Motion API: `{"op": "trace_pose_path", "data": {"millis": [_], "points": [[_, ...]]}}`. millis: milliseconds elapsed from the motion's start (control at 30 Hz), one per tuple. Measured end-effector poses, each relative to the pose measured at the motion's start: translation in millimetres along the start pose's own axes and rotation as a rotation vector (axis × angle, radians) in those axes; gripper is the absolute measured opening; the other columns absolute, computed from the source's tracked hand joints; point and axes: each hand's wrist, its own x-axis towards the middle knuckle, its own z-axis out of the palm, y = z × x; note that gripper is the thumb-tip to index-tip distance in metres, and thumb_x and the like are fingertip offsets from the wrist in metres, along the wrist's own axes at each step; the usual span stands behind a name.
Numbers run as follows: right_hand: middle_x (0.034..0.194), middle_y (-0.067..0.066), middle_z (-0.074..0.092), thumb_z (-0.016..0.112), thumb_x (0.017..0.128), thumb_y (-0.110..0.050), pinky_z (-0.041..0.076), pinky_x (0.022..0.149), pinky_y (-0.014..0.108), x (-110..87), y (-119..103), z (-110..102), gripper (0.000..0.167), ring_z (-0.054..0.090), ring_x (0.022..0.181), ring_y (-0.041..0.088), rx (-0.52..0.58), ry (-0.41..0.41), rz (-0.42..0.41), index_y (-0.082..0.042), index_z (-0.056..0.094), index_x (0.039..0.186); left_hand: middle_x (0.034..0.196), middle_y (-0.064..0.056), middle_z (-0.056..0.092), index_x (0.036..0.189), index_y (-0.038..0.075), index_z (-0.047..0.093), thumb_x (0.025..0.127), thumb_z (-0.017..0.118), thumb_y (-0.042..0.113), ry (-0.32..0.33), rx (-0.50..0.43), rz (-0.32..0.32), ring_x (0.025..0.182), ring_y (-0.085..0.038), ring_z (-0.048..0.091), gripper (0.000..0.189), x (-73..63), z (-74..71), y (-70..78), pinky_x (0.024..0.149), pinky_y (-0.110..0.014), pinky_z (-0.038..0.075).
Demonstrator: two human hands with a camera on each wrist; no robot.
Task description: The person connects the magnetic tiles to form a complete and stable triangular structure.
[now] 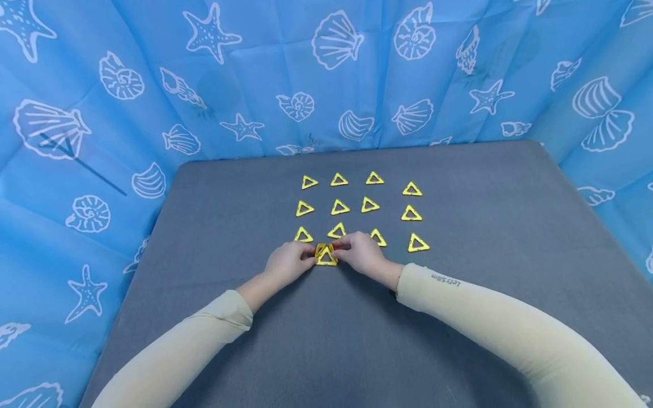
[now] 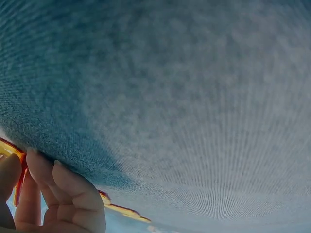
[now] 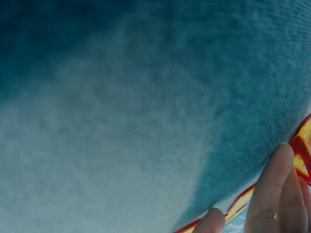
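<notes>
Between both hands, several yellow triangular building tiles (image 1: 326,258) stand joined in a small cluster on the grey table. My left hand (image 1: 291,262) pinches the cluster's left side; in the left wrist view, thumb and fingers hold a yellow tile (image 2: 10,148) with a red-orange edge. From the other side my right hand (image 1: 363,254) grips the cluster. Its fingers (image 3: 272,194) touch the red-edged yellow tile (image 3: 302,150) in the right wrist view. The hands partly hide the cluster, so how its tiles join cannot be fully told.
Loose yellow triangular tiles lie in rows beyond the hands, such as one tile (image 1: 339,208) in the middle and another tile (image 1: 418,243) at the near right. The grey tabletop (image 1: 229,209) ends at a blue curtain (image 1: 265,73) with white shell prints.
</notes>
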Motion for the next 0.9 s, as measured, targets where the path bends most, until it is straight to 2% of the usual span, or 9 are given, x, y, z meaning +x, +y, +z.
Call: {"op": "trace_pose_path", "data": {"millis": [333,700,900], "points": [[0.107,0.011,0.070,0.070,0.090,-0.013,0.050,0.085,0.040,-0.4,-0.9,-1.0,0.028,0.065,0.101,0.025,0.009,0.010,-0.064,0.000,0.070,0.115,0.074,0.005,0.062,0.103,0.012,0.076,0.090,0.072,0.022,0.018,0.017,-0.017,0.063,-0.010,0.051,0.017,-1.3,0.6,2.8,0.056,-0.029,0.041],[0.108,0.009,0.070,0.070,0.091,-0.015,0.050,0.086,0.039,-0.8,-1.5,-0.6,0.027,0.064,0.102,0.024,-0.007,0.011,-0.044,-0.002,0.071,0.115,0.079,0.002,0.067,0.095,0.010,0.077,0.089,0.072,0.019,0.023,0.008,-0.002,0.068,-0.010,0.057,0.012,-1.0,1.7,3.5,0.063,-0.032,0.046],[0.111,0.008,0.070,0.071,0.090,-0.017,0.048,0.090,0.040,-1.2,-2.8,0.1,0.028,0.063,0.107,0.024,-0.004,0.011,-0.030,-0.004,0.072,0.115,0.081,0.002,0.069,0.095,0.011,0.077,0.090,0.070,0.019,0.011,0.056,0.030,0.068,-0.010,0.060,0.012,-1.3,1.2,4.9,0.060,-0.032,0.047]]}}
